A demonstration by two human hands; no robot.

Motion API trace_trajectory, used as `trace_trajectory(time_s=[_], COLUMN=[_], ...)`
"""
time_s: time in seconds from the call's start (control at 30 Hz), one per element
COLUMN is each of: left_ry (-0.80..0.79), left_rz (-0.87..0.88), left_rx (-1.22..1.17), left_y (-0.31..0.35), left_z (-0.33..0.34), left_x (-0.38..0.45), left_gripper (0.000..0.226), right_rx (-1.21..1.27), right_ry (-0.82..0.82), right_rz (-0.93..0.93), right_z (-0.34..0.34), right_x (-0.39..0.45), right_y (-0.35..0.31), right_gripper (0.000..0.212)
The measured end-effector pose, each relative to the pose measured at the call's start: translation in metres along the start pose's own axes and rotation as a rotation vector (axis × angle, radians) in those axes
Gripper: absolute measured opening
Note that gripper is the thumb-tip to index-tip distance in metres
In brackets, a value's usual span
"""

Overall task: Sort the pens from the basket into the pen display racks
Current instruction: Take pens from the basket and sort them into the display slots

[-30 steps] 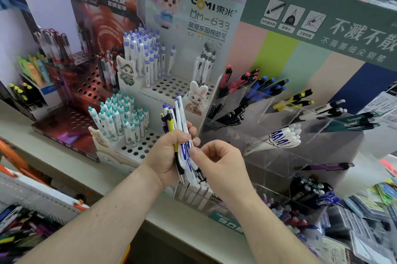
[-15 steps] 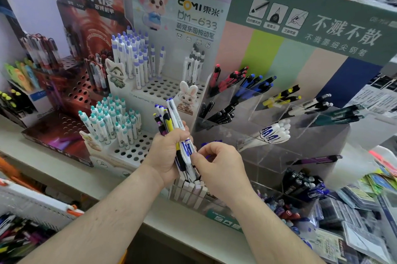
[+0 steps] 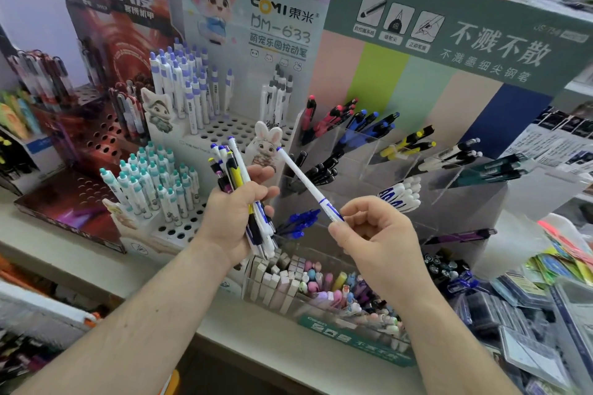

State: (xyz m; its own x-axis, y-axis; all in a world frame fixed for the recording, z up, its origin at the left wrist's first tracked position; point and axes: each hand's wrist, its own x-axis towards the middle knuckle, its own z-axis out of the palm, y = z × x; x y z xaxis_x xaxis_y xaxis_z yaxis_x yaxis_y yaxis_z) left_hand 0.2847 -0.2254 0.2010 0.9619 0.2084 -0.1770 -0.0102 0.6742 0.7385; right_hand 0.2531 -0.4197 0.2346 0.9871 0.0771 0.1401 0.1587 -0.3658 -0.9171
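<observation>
Now left hand (image 3: 236,218) grips pen bundle (image 3: 239,182); right hand (image 3: 375,234) pinches white pen (image 3: 308,184) (clear acrylic rack (image 3: 465,202) behind).

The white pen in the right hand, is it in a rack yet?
Not yet. The right hand pinches the white pen in the air, tilted, in front of the clear rack.

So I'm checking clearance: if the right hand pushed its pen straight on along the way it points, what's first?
Probably the rabbit figure on the white rack; the pen pinched by the right hand aims up-left toward it, though depth is unclear.
</observation>
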Motion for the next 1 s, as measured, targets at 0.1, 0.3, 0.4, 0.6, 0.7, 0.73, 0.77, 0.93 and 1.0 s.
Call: trace_trajectory(time_s=[0.1, 0.3, 0.4, 0.6, 0.7, 0.73, 0.77, 0.93, 1.0], left_ry=[-0.011, -0.09, -0.144, -0.307, -0.316, -0.315, -0.314, -0.307, -0.316], left_rz=[0.026, 0.058, 0.066, -0.011, -0.046, -0.053, -0.06, -0.097, -0.114], left_rx=[0.05, 0.279, 0.393, 0.51, 0.472, 0.459, 0.449, 0.424, 0.417], left_y=[-0.001, -0.009, -0.015, -0.028, -0.031, -0.032, -0.033, -0.037, -0.039], left_z=[0.006, 0.016, 0.021, 0.034, 0.038, 0.039, 0.039, 0.037, 0.035], left_x=[-0.003, -0.006, -0.007, -0.012, -0.012, -0.012, -0.012, -0.012, -0.012], left_gripper=[0.03, 0.035, 0.037, 0.045, 0.043, 0.042, 0.042, 0.036, 0.036], right_rx=[0.005, 0.186, 0.278, 0.277, 0.176, 0.131, 0.084, -0.162, -0.275], right_ry=[0.018, 0.23, 0.407, 0.639, 0.723, 0.742, 0.753, 0.701, 0.651], right_rz=[-0.015, -0.097, -0.152, -0.217, -0.241, -0.252, -0.269, -0.37, -0.407], right_z=[-0.007, -0.021, -0.031, -0.05, -0.06, -0.062, -0.063, -0.055, -0.05], right_x=[0.001, 0.001, 0.003, 0.013, 0.018, 0.02, 0.023, 0.035, 0.04], right_y=[0.001, 0.002, 0.001, -0.001, 0.005, 0.006, 0.008, 0.017, 0.022], right_gripper=[0.023, 0.024, 0.022, 0.023, 0.019, 0.018, 0.018, 0.021, 0.021])
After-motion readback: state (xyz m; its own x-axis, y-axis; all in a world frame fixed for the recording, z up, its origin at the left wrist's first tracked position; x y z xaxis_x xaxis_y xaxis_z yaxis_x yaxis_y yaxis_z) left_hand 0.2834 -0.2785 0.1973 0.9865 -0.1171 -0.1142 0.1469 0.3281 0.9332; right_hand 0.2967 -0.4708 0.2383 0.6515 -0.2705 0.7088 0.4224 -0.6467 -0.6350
